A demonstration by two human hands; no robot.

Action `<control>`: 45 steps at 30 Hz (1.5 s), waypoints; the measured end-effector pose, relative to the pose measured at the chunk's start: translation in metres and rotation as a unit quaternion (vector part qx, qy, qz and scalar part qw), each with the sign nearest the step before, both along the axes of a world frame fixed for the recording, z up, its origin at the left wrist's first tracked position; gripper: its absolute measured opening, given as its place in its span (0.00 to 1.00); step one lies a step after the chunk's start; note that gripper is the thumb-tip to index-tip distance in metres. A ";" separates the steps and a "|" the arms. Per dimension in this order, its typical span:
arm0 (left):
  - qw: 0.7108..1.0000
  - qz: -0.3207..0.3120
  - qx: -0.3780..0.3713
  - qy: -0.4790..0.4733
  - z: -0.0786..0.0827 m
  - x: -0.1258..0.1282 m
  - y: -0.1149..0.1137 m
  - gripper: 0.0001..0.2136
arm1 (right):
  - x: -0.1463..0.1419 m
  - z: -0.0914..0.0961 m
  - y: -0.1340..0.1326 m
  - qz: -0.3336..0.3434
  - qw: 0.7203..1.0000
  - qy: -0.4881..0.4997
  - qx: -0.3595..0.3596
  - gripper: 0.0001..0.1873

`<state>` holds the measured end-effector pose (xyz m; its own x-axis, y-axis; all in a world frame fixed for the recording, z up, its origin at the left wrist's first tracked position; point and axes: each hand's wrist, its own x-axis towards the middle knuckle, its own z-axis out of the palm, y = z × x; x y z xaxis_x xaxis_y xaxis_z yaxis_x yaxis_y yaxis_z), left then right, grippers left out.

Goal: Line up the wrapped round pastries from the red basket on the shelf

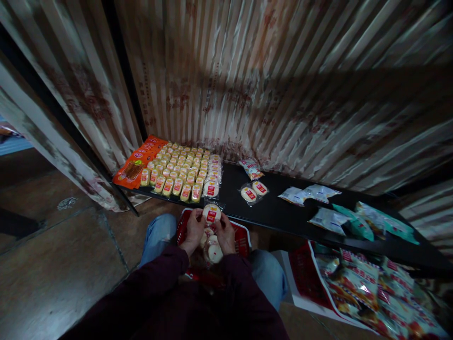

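Observation:
Both my hands are raised over a red basket (243, 238) that rests on my lap. My left hand (194, 230) and my right hand (225, 232) are closed together on a clear packet of round white cakes (211, 214) with a red label. More round cakes (214, 251) hang or lie below it, between my hands. Just beyond stands a low black shelf (279, 210) with tight rows of the same packets (182, 174) at its left end.
An orange snack bag (136, 163) lies left of the rows. One two-cake packet (254, 192), white packets (307, 194) and green packets (375, 222) are scattered along the shelf. A box of colourful packets (357, 278) sits at lower right. Corrugated wall behind.

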<state>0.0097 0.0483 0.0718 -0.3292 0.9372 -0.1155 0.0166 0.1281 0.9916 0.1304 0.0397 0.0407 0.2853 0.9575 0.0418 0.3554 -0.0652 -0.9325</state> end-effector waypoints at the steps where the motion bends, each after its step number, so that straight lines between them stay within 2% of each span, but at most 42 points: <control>1: 1.000 -0.002 0.004 0.012 0.000 0.000 0.002 0.08 | 0.000 0.001 0.002 -0.001 1.000 -0.002 0.004 0.25; 6: 0.993 -0.010 0.031 0.112 -0.001 -0.001 0.010 0.11 | 0.001 0.007 0.017 -0.006 1.000 -0.016 0.014 0.25; 10: 0.980 -0.014 0.036 0.197 0.004 -0.002 0.015 0.13 | 0.000 0.010 0.030 -0.001 0.999 -0.018 0.028 0.24; 18: 0.970 -0.028 0.057 0.236 0.022 0.002 0.021 0.22 | 0.002 0.008 0.051 -0.009 0.997 -0.076 0.024 0.24; 23: 0.954 -0.032 0.065 0.290 0.029 0.003 0.020 0.21 | 0.003 0.012 0.059 -0.009 0.995 -0.096 0.032 0.23; 27: 0.953 -0.042 0.053 0.297 0.028 0.003 0.024 0.21 | 0.003 0.015 0.066 -0.006 0.992 -0.120 0.029 0.25; 34: 0.970 -0.046 0.040 0.237 0.026 0.009 0.030 0.23 | 0.000 0.014 0.076 -0.017 0.990 -0.136 0.025 0.23; 45: 0.961 -0.095 0.059 0.251 0.014 0.009 0.032 0.25 | -0.004 0.014 0.080 -0.020 0.985 -0.168 0.018 0.23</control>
<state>0.0192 0.0798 0.0857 -0.1370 0.9828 0.1243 0.5093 -0.0377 0.8598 0.1266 0.1198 0.0552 0.2877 0.9418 0.1740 0.6426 -0.0551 -0.7642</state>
